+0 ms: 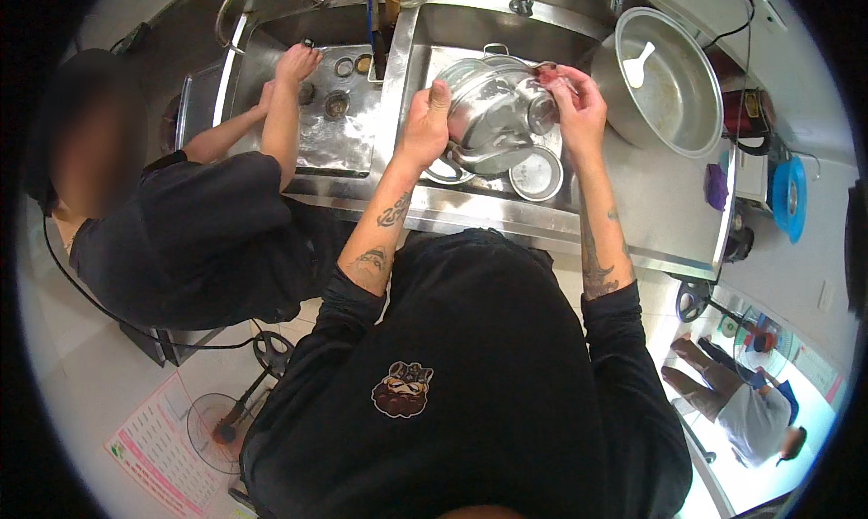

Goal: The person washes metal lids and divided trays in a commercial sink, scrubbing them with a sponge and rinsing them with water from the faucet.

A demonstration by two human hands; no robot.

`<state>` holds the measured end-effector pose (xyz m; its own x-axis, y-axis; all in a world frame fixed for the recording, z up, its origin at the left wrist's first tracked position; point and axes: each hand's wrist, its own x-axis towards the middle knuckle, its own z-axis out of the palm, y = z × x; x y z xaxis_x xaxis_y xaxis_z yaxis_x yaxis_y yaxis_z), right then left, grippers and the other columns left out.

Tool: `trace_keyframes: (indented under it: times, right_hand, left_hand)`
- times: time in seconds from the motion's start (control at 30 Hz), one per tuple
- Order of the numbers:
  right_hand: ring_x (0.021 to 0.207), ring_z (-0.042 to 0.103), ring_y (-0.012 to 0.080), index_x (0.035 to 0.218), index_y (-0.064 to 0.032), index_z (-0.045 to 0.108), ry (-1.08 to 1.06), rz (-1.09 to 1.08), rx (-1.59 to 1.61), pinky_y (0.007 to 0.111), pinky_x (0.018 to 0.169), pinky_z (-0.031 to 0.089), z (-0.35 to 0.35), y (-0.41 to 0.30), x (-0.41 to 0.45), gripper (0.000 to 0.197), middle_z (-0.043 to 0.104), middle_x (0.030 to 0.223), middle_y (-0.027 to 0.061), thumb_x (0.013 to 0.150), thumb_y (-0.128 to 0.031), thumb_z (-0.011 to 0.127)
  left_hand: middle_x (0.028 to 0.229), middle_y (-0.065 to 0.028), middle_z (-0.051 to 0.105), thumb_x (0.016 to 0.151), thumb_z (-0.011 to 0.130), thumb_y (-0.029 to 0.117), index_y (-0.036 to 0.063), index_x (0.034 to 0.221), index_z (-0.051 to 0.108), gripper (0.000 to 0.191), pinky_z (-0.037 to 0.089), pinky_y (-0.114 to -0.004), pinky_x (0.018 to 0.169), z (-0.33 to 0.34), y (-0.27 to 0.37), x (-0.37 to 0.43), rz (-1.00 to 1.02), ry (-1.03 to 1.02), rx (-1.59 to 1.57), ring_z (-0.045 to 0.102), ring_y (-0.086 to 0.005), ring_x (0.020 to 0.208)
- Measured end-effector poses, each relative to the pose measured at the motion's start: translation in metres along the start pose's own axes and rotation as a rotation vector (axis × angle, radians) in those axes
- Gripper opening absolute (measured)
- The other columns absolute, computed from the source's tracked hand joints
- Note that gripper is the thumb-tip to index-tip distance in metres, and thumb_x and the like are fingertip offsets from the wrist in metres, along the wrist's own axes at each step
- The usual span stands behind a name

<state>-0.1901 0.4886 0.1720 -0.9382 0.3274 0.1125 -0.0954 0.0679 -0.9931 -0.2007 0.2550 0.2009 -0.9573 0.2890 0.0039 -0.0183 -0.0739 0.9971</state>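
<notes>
Over the right sink basin (pixel 559 27), my left hand (pixel 427 126) grips the near-left edge of a shiny round piece of cookware (pixel 485 112). It is tilted, and reflections leave unclear whether it is a pot or a lid. At its right side, my right hand (pixel 582 105) has its fingers closed around a small reddish thing (pixel 548 75), perhaps a scrubbing pad, blurred. Below the cookware in the basin lies a round metal dish (pixel 536 174). Another metal dish (pixel 449 173) is partly hidden under the cookware, near my left wrist. A loop handle (pixel 496 47) shows behind it.
A large metal pot (pixel 668 105) holding a white scoop (pixel 638 64) leans on the right counter (pixel 654 200), where a purple cloth (pixel 715 187) lies. At the left basin (pixel 339 142), a co-worker's hands (pixel 296 63) are busy. A faucet (pixel 522 3) stands behind the right basin.
</notes>
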Motion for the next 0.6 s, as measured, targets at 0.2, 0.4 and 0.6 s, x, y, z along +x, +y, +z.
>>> trace_keyframes:
  times: [0.2, 0.4, 0.6]
  right_hand:
    - [0.092, 0.065, 0.0133, 0.098, -0.0045, 0.052, 0.089, 0.045, 0.149, 0.025, 0.081, 0.051, 0.003, 0.008, -0.006, 0.017, 0.066, 0.106, 0.0094, 0.09, -0.012, 0.065]
    - [0.088, 0.062, 0.0085, 0.119, -0.0016, 0.055, -0.135, 0.279, 0.488, 0.021, 0.07, 0.049, 0.001, -0.005, -0.012, 0.033, 0.066, 0.104, 0.0043, 0.089, -0.013, 0.062]
    - [0.076, 0.06, 0.0068, 0.109, -0.0015, 0.065, -0.134, 0.247, 0.263, 0.021, 0.064, 0.047, -0.003, -0.004, -0.008, 0.026, 0.066, 0.094, -0.0003, 0.089, -0.018, 0.066]
  left_hand:
    - [0.085, -0.0021, 0.059, 0.094, 0.033, 0.066, 0.0004, 0.104, 0.059, 0.071, 0.043, -0.025, 0.064, -0.002, -0.014, 0.001, -0.059, 0.049, -0.247, 0.054, -0.0094, 0.073]
    - [0.118, -0.0127, 0.062, 0.099, 0.026, 0.058, -0.0025, 0.126, 0.05, 0.071, 0.05, -0.033, 0.093, -0.016, -0.024, 0.012, -0.151, 0.13, -0.534, 0.062, -0.0184, 0.105]
    - [0.113, -0.0109, 0.063, 0.098, 0.036, 0.056, -0.002, 0.123, 0.052, 0.066, 0.05, -0.031, 0.089, -0.012, -0.035, 0.009, -0.169, 0.139, -0.478, 0.062, -0.0164, 0.101]
